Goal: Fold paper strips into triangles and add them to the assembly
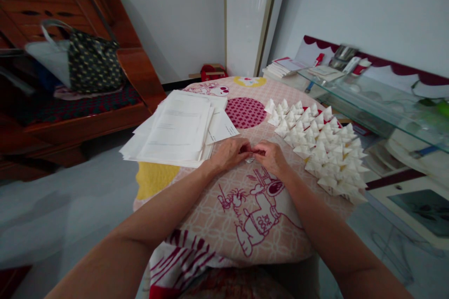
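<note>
Over the middle of the cloth-covered table, my left hand (232, 152) and my right hand (271, 155) meet with fingertips pinched together. A small piece of folded white paper (249, 160) with dark print pokes out below the fingertips, mostly hidden by them. Left of my hands lies a stack of printed paper sheets (171, 126), with a smaller printed sheet (221, 127) jutting from its right side. To the right, many white folded paper pieces (317, 138) with pointed tips stand in close rows.
A pink patterned tablecloth (224, 229) covers the table. Beyond its right edge stands a glass shelf (393, 107) holding cups and papers. On the left, a wooden bench (140, 74) carries a dark patterned bag (93, 63). A white floor-standing appliance (247, 18) is at the back.
</note>
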{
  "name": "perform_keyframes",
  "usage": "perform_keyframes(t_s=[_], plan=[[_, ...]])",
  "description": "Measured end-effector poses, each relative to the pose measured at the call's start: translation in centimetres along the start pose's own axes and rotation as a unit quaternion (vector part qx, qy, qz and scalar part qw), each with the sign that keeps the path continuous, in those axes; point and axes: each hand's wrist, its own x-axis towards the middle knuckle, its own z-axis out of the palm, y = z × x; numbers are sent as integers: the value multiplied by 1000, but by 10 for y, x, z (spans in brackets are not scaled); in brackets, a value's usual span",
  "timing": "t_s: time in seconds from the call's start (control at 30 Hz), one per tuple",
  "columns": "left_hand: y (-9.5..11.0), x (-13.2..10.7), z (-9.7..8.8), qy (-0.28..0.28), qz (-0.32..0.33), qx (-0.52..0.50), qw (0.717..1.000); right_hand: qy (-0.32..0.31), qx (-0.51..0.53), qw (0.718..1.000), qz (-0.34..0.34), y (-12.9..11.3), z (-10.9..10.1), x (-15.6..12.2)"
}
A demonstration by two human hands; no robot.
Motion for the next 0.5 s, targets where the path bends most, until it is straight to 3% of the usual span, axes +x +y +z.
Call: perform_keyframes(t_s=[0.17,0.5], plan=[[-2,1,-1,9,-16,11,1000,-3,-9,1000,4,-1,0,0],[-7,4,-11,-1,-43,-70,997,-5,-42,999,0,-3,5,2]])
